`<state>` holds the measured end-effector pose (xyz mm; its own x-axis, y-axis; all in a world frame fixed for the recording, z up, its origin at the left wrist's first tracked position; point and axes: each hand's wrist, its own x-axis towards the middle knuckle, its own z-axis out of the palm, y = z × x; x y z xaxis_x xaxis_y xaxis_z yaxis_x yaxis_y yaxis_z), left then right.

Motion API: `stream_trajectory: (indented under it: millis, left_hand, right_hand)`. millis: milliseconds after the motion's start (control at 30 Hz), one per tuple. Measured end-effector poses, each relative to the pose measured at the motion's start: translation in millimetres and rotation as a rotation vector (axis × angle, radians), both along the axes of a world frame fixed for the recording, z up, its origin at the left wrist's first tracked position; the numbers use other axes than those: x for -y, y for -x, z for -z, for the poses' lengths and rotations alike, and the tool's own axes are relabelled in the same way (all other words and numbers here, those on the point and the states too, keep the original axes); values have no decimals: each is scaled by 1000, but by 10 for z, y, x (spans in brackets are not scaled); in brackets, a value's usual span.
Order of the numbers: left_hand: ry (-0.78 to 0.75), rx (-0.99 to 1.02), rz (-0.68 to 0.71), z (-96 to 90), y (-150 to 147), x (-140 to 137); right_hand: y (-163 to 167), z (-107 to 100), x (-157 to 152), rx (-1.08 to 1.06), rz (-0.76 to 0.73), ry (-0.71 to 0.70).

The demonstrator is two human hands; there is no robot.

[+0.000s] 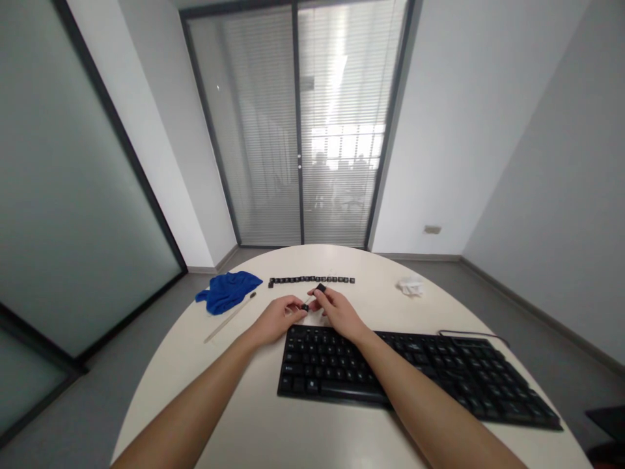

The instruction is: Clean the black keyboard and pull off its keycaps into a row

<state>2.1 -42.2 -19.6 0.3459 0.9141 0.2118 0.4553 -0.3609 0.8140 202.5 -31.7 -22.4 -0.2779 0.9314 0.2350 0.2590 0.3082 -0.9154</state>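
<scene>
My left hand [279,319] pinches a small black keycap [305,307] above the table, just behind the keyboard's upper left corner. Beside it, my right hand [339,312] is closed on the black end of a small keycap puller [320,287]. A thin, light wire runs from that end toward the keycap; whether it still grips the cap I cannot tell. Below my hands lies a black keyboard [342,389], partly hidden by my right forearm. Farther back, several black keycaps [312,279] stand in a row, with one extra at its left end [271,284].
A crumpled blue cloth [230,292] lies at the left, near a thin stick [229,319] with a dark tip. Crumpled white tissue [410,286] sits at the right. The keyboard's cable [473,333] curves behind it. All rest on a round pale table [234,417].
</scene>
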Motion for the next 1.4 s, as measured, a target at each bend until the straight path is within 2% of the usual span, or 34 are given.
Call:
stream_trajectory:
  millis: [267, 567, 1033, 1167, 1400]
  left_hand:
    - [-194, -11, -57, 114, 12, -47]
    - [-285, -78, -70, 123, 23, -43]
    - [-448, -216, 6, 94, -6, 20]
    - [-450, -248, 11, 95, -14, 24]
    - [-347, -199, 49, 83, -40, 55]
  right_hand:
    - [-6, 24, -36, -43, -22, 57]
    - [1, 63, -55, -99, -50, 28]
    - [10, 73, -42, -137, -50, 52]
    - [6, 68, -34, -110, -58, 53]
    - [0, 88, -52, -117, -74, 85]
